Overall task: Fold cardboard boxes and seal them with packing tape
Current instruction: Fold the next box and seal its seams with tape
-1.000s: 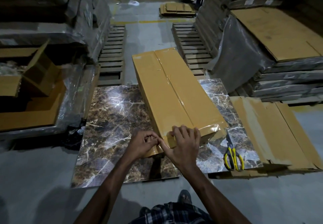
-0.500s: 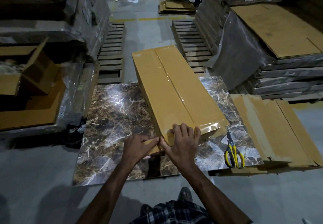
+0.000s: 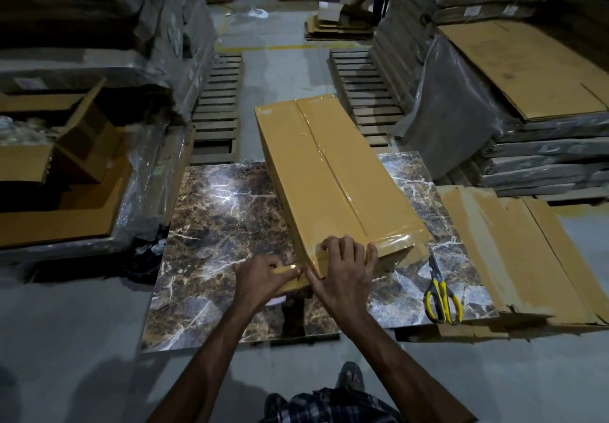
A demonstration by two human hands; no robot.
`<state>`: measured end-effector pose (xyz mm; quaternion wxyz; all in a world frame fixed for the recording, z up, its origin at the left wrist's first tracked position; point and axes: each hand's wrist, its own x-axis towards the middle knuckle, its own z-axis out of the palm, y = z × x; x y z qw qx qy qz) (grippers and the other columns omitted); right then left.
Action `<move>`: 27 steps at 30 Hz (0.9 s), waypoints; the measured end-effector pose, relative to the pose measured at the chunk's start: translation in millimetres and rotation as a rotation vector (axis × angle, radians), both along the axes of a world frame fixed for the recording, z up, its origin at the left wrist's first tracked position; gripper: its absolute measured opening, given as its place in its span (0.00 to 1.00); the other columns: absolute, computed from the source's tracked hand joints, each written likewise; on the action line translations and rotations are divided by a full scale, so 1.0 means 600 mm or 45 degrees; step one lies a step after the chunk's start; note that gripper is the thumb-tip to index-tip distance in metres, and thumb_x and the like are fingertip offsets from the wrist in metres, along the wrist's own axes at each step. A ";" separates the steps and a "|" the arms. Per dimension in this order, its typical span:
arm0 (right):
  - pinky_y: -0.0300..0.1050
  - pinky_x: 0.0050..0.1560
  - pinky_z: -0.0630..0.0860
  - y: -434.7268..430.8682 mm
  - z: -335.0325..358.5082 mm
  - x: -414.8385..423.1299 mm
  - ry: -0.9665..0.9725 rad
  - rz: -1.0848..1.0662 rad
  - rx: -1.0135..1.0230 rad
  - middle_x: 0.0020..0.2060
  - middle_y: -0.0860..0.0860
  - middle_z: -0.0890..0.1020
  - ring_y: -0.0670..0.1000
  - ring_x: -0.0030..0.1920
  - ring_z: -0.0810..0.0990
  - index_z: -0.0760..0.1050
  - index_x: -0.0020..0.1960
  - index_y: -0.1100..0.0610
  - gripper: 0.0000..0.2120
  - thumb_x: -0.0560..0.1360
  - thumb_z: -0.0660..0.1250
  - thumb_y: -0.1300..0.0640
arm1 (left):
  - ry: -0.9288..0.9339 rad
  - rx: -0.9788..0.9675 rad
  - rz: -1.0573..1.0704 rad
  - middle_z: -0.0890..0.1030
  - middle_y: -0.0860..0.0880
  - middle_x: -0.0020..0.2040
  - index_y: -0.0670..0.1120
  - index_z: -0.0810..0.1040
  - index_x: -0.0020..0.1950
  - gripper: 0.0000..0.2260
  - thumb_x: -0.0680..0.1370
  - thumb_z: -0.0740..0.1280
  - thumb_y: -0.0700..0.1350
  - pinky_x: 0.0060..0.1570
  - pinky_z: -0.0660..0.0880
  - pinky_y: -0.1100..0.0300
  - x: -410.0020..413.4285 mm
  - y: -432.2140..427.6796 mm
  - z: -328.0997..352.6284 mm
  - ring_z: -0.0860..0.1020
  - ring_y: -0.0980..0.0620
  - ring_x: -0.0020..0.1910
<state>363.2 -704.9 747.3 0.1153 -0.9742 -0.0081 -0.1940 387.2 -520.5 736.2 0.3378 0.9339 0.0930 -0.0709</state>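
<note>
The fingers of the right hand lie spread on the near end of the long brown box. They are bent a little and press down on it. They hold nothing. The right thumb reaches over to the box's near left corner. The fingers of the left hand are curled in tight. They pinch a bit of brown tape just beside that same corner, and the two hands almost touch there.

Big stacks wrapped in plastic stand on both sides of the grey floor. A dark stone slab with white lines lies flat on the floor. The box lies on this slab, and its far end sticks out past the slab's far edge. Shiny tape runs down the middle of the box's top and across its near end.

Flat cardboard lies on the floor just to the right of the slab. An open box sits well off to the left. Scissors with yellow handles lie on the slab's near right corner, near the box but not touching it.
</note>
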 end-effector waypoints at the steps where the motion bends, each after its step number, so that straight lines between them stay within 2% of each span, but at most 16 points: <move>1: 0.68 0.72 0.63 0.001 0.001 -0.001 0.011 0.008 0.014 0.57 0.53 0.76 0.57 0.60 0.74 0.75 0.60 0.52 0.26 0.72 0.70 0.34 | 0.036 -0.108 0.024 0.82 0.54 0.32 0.50 0.80 0.35 0.19 0.68 0.79 0.63 0.40 0.73 0.55 -0.001 0.003 -0.007 0.80 0.56 0.36; 3: 0.68 0.74 0.61 0.003 0.002 -0.004 0.014 0.033 0.085 0.59 0.52 0.76 0.56 0.63 0.74 0.74 0.60 0.51 0.26 0.72 0.70 0.33 | 0.085 -0.368 0.034 0.85 0.56 0.42 0.52 0.81 0.43 0.17 0.66 0.79 0.62 0.46 0.79 0.52 -0.004 0.012 -0.021 0.84 0.55 0.44; 6: 0.62 0.75 0.60 -0.023 0.002 -0.019 -0.126 0.098 0.469 0.62 0.49 0.78 0.50 0.65 0.75 0.78 0.59 0.53 0.25 0.72 0.73 0.35 | 0.089 -0.607 -0.066 0.87 0.56 0.51 0.54 0.85 0.50 0.14 0.68 0.78 0.56 0.57 0.81 0.45 -0.009 0.021 -0.031 0.85 0.55 0.52; 8: 0.54 0.69 0.68 -0.068 -0.007 -0.041 -0.255 0.079 0.665 0.59 0.52 0.80 0.51 0.62 0.77 0.79 0.57 0.57 0.21 0.75 0.73 0.42 | 0.103 -0.628 -0.113 0.87 0.58 0.50 0.57 0.87 0.49 0.10 0.69 0.78 0.56 0.59 0.81 0.44 -0.009 0.020 -0.034 0.85 0.56 0.52; 10: 0.53 0.59 0.75 -0.127 -0.020 -0.060 -0.228 -0.115 0.771 0.54 0.53 0.80 0.53 0.56 0.78 0.78 0.56 0.59 0.17 0.78 0.69 0.46 | 0.126 -0.612 -0.125 0.87 0.58 0.49 0.60 0.87 0.48 0.12 0.67 0.75 0.62 0.59 0.80 0.44 -0.005 0.021 -0.041 0.85 0.55 0.51; 12: 0.53 0.52 0.76 -0.211 -0.074 -0.064 -0.050 -0.432 0.786 0.50 0.55 0.80 0.57 0.52 0.78 0.77 0.55 0.60 0.11 0.80 0.69 0.52 | 0.147 -0.588 -0.125 0.88 0.56 0.49 0.60 0.87 0.48 0.14 0.67 0.73 0.64 0.59 0.80 0.43 0.000 0.020 -0.050 0.85 0.53 0.51; 14: 0.55 0.50 0.78 -0.309 -0.151 -0.056 0.260 -0.681 0.680 0.49 0.60 0.80 0.60 0.48 0.79 0.77 0.54 0.61 0.10 0.80 0.69 0.54 | 0.165 -0.577 -0.148 0.87 0.56 0.50 0.58 0.87 0.48 0.13 0.68 0.73 0.62 0.60 0.80 0.41 0.005 0.021 -0.059 0.85 0.52 0.53; 15: 0.57 0.49 0.79 -0.353 -0.190 -0.051 0.452 -0.743 0.649 0.47 0.62 0.81 0.62 0.46 0.80 0.78 0.54 0.62 0.11 0.79 0.68 0.54 | 0.170 -0.574 -0.148 0.87 0.56 0.51 0.57 0.87 0.48 0.13 0.69 0.72 0.62 0.60 0.79 0.41 0.006 0.022 -0.061 0.85 0.52 0.54; 17: 0.55 0.46 0.79 -0.414 -0.251 -0.044 0.751 -0.733 0.563 0.46 0.66 0.81 0.64 0.43 0.81 0.78 0.57 0.66 0.19 0.80 0.66 0.49 | 0.179 -0.554 -0.145 0.87 0.56 0.51 0.56 0.87 0.48 0.13 0.70 0.71 0.61 0.61 0.79 0.42 0.007 0.023 -0.060 0.84 0.51 0.55; 20: 0.52 0.42 0.74 -0.444 -0.283 -0.038 0.875 -0.693 0.460 0.44 0.67 0.81 0.65 0.44 0.82 0.78 0.59 0.65 0.22 0.80 0.67 0.45 | 0.211 -0.534 -0.165 0.87 0.56 0.48 0.54 0.86 0.48 0.14 0.71 0.69 0.61 0.61 0.79 0.43 0.008 0.022 -0.047 0.85 0.52 0.51; 23: 0.52 0.42 0.78 -0.448 -0.293 -0.023 0.912 -0.755 0.422 0.41 0.64 0.81 0.64 0.44 0.83 0.79 0.52 0.64 0.23 0.77 0.70 0.41 | 0.212 -0.557 -0.183 0.87 0.55 0.47 0.54 0.85 0.47 0.13 0.72 0.69 0.60 0.61 0.79 0.42 0.006 0.021 -0.040 0.85 0.52 0.51; 25: 0.51 0.43 0.80 -0.441 -0.282 -0.012 0.977 -0.790 0.463 0.40 0.64 0.82 0.63 0.44 0.83 0.80 0.47 0.65 0.22 0.73 0.75 0.45 | 0.215 -0.573 -0.165 0.87 0.55 0.46 0.54 0.86 0.47 0.14 0.71 0.69 0.61 0.61 0.79 0.43 0.006 0.020 -0.037 0.85 0.51 0.50; 27: 0.48 0.43 0.74 -0.432 -0.261 -0.013 1.017 -0.782 0.574 0.41 0.66 0.82 0.65 0.47 0.84 0.82 0.46 0.67 0.16 0.73 0.77 0.52 | 0.217 -0.616 -0.151 0.87 0.55 0.46 0.53 0.86 0.45 0.16 0.70 0.70 0.63 0.62 0.77 0.46 0.006 0.021 -0.037 0.85 0.51 0.50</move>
